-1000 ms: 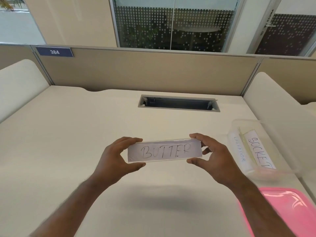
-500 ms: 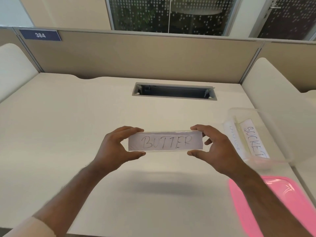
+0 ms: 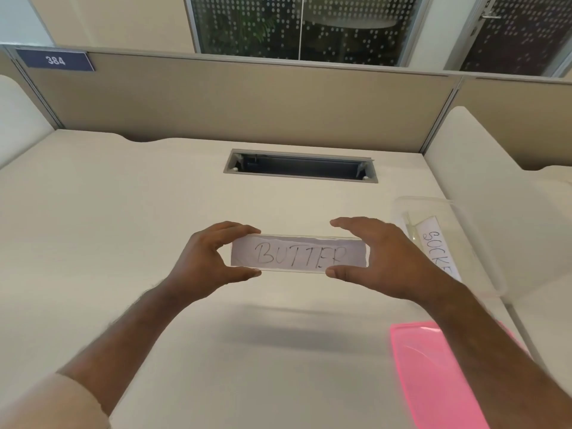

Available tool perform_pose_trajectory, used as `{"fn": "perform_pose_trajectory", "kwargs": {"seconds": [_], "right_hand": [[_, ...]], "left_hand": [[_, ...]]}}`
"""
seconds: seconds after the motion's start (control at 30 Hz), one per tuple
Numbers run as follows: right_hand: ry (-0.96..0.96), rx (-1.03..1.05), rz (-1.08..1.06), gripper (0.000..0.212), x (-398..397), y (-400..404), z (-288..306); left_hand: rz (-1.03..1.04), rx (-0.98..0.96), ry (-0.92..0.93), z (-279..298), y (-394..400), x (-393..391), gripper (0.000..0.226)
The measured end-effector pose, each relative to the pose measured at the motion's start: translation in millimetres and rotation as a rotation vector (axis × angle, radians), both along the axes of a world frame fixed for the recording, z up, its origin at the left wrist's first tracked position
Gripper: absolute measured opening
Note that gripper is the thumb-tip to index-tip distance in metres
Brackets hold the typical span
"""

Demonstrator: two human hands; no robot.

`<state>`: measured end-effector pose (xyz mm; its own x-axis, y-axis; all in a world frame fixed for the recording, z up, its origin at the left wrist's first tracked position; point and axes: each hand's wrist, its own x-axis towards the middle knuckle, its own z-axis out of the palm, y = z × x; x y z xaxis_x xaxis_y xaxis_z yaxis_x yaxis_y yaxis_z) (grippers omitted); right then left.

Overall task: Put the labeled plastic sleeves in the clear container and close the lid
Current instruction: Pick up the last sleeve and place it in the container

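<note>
Clear plastic sleeve labeled BUTTER (image 3: 298, 253) at frame centre, above counter (image 3: 123, 227). Left hand (image 3: 204, 258) pinches left end; right hand (image 3: 382, 258) pinches right end, fingers straightish. Advice: carry level rightward, slide beside SOCKET sleeve (image 3: 438, 246) inside clear container (image 3: 483, 258) at right edge.

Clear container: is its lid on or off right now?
Off. The clear container stands open with the SOCKET sleeve inside; the pink lid lies flat on the desk nearer the person.

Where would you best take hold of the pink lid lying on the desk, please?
Probably at the long left edge of the pink lid, coming in with the right hand from the desk's middle. It lies flat, so only the rim gives purchase, and that edge faces bare desk, while the right forearm crosses its far end.
</note>
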<state>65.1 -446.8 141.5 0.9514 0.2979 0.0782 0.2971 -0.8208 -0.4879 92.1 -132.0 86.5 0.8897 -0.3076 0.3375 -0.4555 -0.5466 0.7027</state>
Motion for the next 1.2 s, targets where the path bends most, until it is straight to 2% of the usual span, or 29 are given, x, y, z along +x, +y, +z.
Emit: {"fn": "perform_pose_trajectory", "kwargs": {"seconds": [0.07, 0.17, 0.27, 0.4, 0.53, 0.6, 0.7, 0.87, 1.0, 1.2], "right_hand": [[-0.041, -0.130, 0.037, 0.089, 2, -2, 6], [0.006, -0.214, 0.093, 0.093, 2, -2, 8], [0.055, -0.284, 0.045, 0.081, 2, -7, -1], [0.046, -0.272, -0.021, 0.060, 1, -27, -10], [0.042, -0.204, -0.168, 0.057, -3, -55, -18], [0.038, -0.110, -0.289, 0.057, -6, -74, -20], [0.016, 0.020, -0.462, 0.050, -9, -96, -21], [-0.005, 0.115, -0.727, 0.039, -7, -134, -28], [-0.002, 0.039, -0.864, 0.038, -4, -162, -35], [0.092, -0.181, -0.966, 0.044, 11, -180, -49]], "left_hand": [[-0.026, 0.012, 0.003, -1, -9, 3, 0.065], [-0.062, -0.003, 0.014, -2, -26, 7, 0.065], [-0.100, -0.026, 0.019, -4, -42, 13, 0.064], [-0.114, -0.044, 0.057, -13, -65, 23, 0.074], [-0.009, -0.029, 0.161, -34, -86, 35, 0.102], [0.093, 0.017, 0.238, -52, -101, 39, 0.105], [0.212, 0.159, 0.272, -88, -119, 43, 0.095], [0.235, 0.373, 0.258, -133, -152, 48, 0.091], [0.239, 0.547, 0.180, -151, -161, 50, 0.093], [0.256, 0.594, 0.164, -155, -161, 53, 0.093]]}}
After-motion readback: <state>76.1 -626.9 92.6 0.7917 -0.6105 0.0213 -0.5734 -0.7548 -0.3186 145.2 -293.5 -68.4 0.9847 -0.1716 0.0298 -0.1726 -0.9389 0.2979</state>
